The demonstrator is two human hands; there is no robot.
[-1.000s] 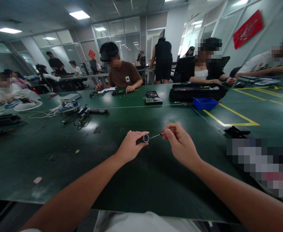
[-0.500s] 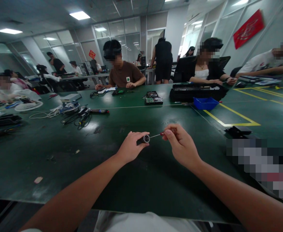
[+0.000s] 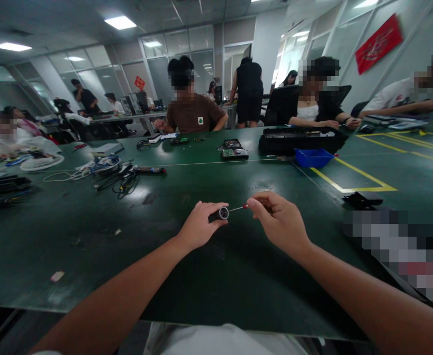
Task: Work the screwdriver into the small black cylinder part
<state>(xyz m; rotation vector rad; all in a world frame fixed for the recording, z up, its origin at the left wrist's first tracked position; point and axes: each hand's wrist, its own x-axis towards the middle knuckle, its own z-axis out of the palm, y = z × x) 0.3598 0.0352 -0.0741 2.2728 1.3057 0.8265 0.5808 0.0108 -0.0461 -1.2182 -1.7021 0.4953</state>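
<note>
Low over the green table, my left hand grips a dark cylindrical part with a pale metal ring on its open end, which faces right. My right hand is closed around the handle of a screwdriver. Its thin metal shaft points left, and the tip reaches into the ringed end of the cylinder. Most of the handle is covered by my fingers; only a red collar shows by the thumb. What the tip touches inside is too small to make out.
Beyond my hands lie a hard drive, a black housing and a blue tray. Tangled cables and a dark pen-like tool are left. A black part lies right. Co-workers sit across the green table.
My right hand's fingers have shifted on the screwdriver handle, its knuckles rolled over. The left hand holds the cylinder as before. Across the table, a co-worker has straightened and raised a hand.
</note>
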